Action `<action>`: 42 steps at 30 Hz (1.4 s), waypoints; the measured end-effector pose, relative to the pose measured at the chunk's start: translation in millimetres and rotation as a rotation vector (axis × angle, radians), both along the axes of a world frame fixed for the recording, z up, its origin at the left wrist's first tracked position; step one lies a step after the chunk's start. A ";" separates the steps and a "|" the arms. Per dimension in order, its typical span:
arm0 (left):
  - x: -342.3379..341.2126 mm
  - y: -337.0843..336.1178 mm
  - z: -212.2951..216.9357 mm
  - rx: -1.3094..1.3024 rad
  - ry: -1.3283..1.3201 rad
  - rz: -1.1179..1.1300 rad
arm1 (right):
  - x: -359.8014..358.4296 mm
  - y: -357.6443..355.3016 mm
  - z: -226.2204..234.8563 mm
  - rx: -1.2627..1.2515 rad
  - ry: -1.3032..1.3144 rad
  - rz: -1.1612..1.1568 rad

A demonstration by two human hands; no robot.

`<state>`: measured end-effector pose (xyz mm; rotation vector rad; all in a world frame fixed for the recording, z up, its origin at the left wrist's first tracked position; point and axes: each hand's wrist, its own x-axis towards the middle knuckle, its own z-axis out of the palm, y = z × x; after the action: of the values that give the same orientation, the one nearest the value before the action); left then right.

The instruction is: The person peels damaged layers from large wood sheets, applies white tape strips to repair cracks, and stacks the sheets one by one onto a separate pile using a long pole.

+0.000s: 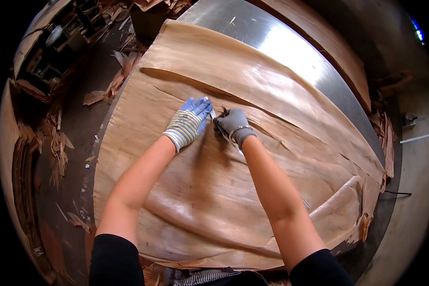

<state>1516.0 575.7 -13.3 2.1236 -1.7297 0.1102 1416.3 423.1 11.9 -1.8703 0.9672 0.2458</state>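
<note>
A wide, thin sheet of tan wood veneer [176, 205] lies in front of me, wavy, with long splits and raised folds across its middle. My left hand [188, 121], in a striped glove with blue fingers, rests flat on it, fingers stretched out. Beside its fingertips runs a narrow white strip of tape [212, 115]. My right hand [233, 125], in a grey glove with dark fingertips, is closed at the strip's near end, close to a split. A white length also shows below that wrist. Whatever else its fingers hold is hidden.
Shiny metal tabletop [281, 40] shows beyond the sheet's far edge. Another veneer piece [338, 52] lies along the far right. Torn veneer scraps [57, 148] litter the floor at left, near a stack of sheets [24, 181]. A curled veneer flap [338, 205] rises at the near right.
</note>
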 end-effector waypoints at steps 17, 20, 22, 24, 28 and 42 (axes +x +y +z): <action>-39.1 -13.5 55.9 0.583 -0.184 0.148 | -429.8 -110.9 198.8 -0.005 -1.038 -0.809; -92.5 -23.3 49.5 0.444 -0.373 0.359 | -602.2 -116.7 244.9 -0.845 -0.799 -1.329; -172.6 -57.6 50.4 0.377 -0.261 0.260 | -693.9 -115.3 265.8 -1.060 -0.891 -1.277; -276.9 -100.4 87.0 0.485 0.014 -0.032 | -729.7 -99.8 285.1 -1.134 -0.876 -1.248; -413.5 -177.8 47.3 0.149 0.072 -0.179 | -732.4 -142.8 263.3 -0.870 -0.953 -0.967; -434.1 -218.8 19.2 0.231 0.054 -0.093 | -551.1 -160.4 174.1 0.005 -0.625 -0.429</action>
<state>1081.8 356.9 6.0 2.1766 -1.8845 -0.1801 865.2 262.7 186.0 -1.5335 0.8853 -0.5616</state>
